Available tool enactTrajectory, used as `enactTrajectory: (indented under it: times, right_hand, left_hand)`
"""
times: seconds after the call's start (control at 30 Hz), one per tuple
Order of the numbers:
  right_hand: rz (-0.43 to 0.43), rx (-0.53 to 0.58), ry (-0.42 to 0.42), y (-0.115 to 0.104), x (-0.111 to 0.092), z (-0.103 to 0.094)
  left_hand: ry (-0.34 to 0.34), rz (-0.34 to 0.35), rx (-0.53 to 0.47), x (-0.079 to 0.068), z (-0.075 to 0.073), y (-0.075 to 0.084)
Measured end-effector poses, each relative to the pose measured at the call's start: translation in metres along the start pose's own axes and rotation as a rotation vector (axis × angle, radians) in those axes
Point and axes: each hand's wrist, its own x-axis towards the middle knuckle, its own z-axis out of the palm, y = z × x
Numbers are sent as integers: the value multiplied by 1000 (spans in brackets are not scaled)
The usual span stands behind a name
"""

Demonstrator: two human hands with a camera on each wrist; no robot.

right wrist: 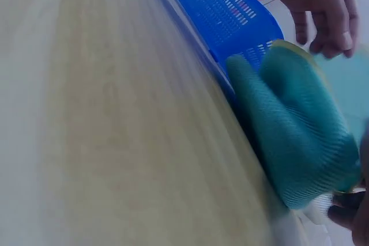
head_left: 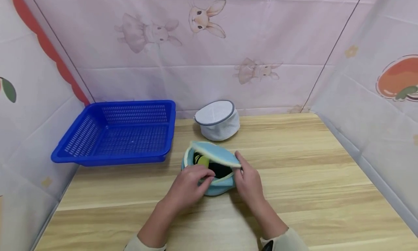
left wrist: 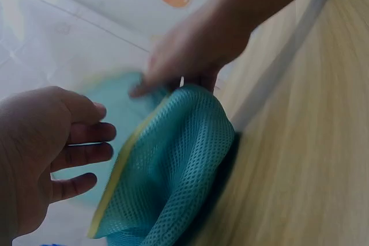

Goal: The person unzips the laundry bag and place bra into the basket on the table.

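Observation:
A round blue mesh laundry bag with pale yellow trim stands on the table, its lid raised partway. Inside it shows a yellow-green and black item, partly hidden by my left hand and the lid. My right hand grips the bag at its right side, thumb against the lid in the left wrist view. Over the front left rim hovers my left hand, its fingers loosely bent and holding nothing. The mesh side bulges and folds in the right wrist view.
At the back left stands a blue plastic basket with slotted walls. A white round mesh bag with grey trim sits behind the blue one. Printed cloth walls border the wooden table at the back and sides.

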Motion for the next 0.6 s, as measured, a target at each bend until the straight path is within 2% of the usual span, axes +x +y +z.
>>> enactTrajectory:
  times: [0.13, 0.3, 0.33, 0.4, 0.47, 0.6]
  right_hand:
    - [279, 283, 15, 2, 1, -2]
    - [532, 661, -51, 6, 5, -1]
    - [578, 701, -56, 6, 6, 0]
    - [658, 749, -62, 6, 7, 2]
    - [702, 749, -65, 4, 8, 3]
    - [684, 709, -96, 2, 7, 5]
  left_hand:
    - [-24, -6, 52, -3, 2, -3]
    - [-51, -29, 76, -2, 5, -7]
    - [-54, -35, 83, -2, 5, -7]
    - [-63, -54, 95, -1, 5, -8]
    - [-71, -74, 109, -1, 5, -9]
    - [-56, -118, 140, -1, 4, -10]
